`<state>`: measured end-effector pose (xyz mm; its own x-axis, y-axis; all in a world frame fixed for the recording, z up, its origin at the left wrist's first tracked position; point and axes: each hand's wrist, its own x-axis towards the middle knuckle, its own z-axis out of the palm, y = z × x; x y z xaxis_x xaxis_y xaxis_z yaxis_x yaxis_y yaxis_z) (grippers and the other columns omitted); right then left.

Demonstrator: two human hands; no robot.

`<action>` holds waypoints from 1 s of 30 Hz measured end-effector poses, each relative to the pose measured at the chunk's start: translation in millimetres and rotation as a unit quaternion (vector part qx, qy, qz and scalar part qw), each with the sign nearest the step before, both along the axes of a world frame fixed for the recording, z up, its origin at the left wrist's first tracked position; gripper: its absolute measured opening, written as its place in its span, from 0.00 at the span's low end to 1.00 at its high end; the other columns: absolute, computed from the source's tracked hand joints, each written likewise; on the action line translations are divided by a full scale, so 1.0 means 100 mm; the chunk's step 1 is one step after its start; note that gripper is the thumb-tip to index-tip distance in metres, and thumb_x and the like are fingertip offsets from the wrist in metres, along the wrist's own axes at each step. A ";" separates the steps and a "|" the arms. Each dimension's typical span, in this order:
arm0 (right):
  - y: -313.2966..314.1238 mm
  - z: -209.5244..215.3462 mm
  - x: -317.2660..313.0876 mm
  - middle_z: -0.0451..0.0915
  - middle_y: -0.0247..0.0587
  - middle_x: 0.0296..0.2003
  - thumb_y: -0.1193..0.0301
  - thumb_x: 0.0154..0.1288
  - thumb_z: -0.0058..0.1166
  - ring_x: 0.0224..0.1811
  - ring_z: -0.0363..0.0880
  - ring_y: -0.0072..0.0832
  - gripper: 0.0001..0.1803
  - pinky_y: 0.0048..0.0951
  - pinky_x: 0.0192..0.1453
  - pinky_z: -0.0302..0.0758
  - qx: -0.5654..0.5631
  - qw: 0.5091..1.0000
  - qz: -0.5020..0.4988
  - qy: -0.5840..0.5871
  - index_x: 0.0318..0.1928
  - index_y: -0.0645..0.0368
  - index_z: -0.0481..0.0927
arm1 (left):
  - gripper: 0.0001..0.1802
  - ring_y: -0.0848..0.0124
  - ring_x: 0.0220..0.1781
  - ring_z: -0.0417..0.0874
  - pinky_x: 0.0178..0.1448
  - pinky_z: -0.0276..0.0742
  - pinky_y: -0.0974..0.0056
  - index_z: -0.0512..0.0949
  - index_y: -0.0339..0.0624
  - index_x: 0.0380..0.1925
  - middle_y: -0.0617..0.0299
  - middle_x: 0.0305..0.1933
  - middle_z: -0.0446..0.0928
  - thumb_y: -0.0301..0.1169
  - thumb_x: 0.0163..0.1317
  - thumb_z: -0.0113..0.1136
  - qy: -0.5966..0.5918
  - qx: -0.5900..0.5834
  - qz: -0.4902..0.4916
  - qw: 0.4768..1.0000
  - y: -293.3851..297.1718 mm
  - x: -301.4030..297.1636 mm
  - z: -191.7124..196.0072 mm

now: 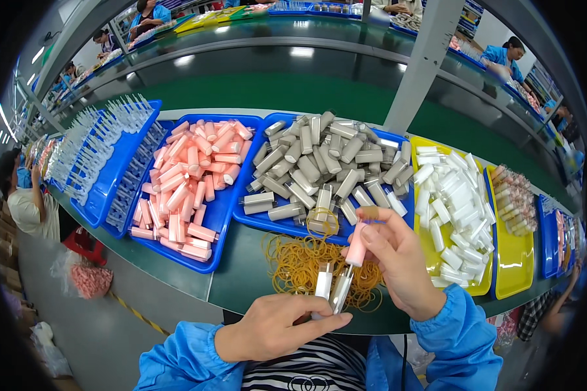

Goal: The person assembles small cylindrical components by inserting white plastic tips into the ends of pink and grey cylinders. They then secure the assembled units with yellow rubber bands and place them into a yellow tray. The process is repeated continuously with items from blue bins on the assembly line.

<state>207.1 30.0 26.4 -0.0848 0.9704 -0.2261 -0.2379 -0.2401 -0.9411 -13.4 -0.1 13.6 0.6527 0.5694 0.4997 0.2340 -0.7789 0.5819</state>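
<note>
We see a long green desk (241,274) in a factory hall. At its near edge our left hand (277,329) pinches two glossy white-and-silver tubes (332,287), while our right hand (394,257) grips a smooth pink tube (357,246) above a heap of yellow rubber bands (300,264). Blue trays (225,215) behind hold pink and grey tubes; a yellow tray (512,260) holds white ones.

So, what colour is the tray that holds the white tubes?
Yellow tray, seen best in the head view.

pink tubes (189,186) in blue tray (223,215); grey tubes (319,163); white tubes (453,208) in yellow tray (512,260); yellow-orange rubber bands (300,264); green tabletop (241,274).
</note>
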 end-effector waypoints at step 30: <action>-0.46 0.24 -0.28 0.78 0.51 0.48 0.55 0.53 0.69 0.46 0.80 0.45 0.37 0.37 0.49 0.77 0.444 0.683 0.192 -0.548 0.56 0.67 0.73 | 0.14 0.81 0.41 0.72 0.46 0.69 0.74 0.70 0.43 0.47 0.67 0.40 0.71 0.41 0.73 0.53 -0.289 -0.703 -0.126 0.637 -0.16 0.26 -0.47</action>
<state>179.5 -15.7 50.3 -0.6237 0.7203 0.3036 0.6459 0.6936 -0.3189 13.1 -16.6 -33.4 0.7505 0.6331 -0.1896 -0.3660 0.6370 0.6784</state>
